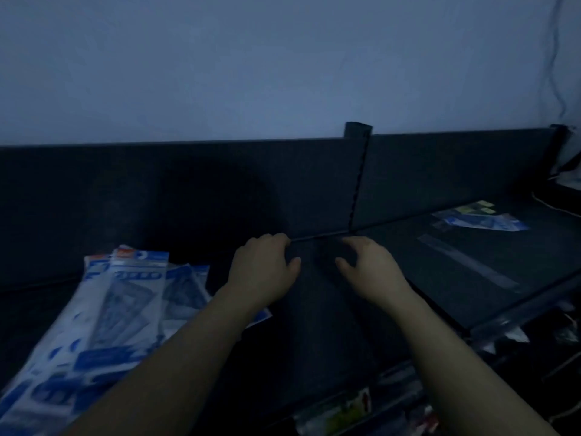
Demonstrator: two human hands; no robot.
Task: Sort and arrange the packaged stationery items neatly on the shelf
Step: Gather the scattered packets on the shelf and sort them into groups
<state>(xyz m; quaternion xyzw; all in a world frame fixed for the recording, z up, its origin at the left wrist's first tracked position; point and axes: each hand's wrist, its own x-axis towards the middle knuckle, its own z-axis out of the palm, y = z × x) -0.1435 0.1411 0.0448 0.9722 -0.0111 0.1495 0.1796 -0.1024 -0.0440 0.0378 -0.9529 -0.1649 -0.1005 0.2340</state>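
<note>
I keep my left hand [264,269] and right hand [367,267] near each other over the dark shelf [440,278], fingers loosely bent, holding nothing. The blue-white stationery packets [125,306] lie piled at the left of the shelf, and one more packet [485,221] lies far right.

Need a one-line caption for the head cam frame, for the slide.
Dim light: left hand and right hand over the dark shelf, blue-white packets piled at left.

Matt, dark shelf board [330,309]; glossy, crinkled plastic film on blue-and-white printed packets [125,303]; clear, shiny plastic sleeve [465,261]; smooth, matt painted wall [251,58].
</note>
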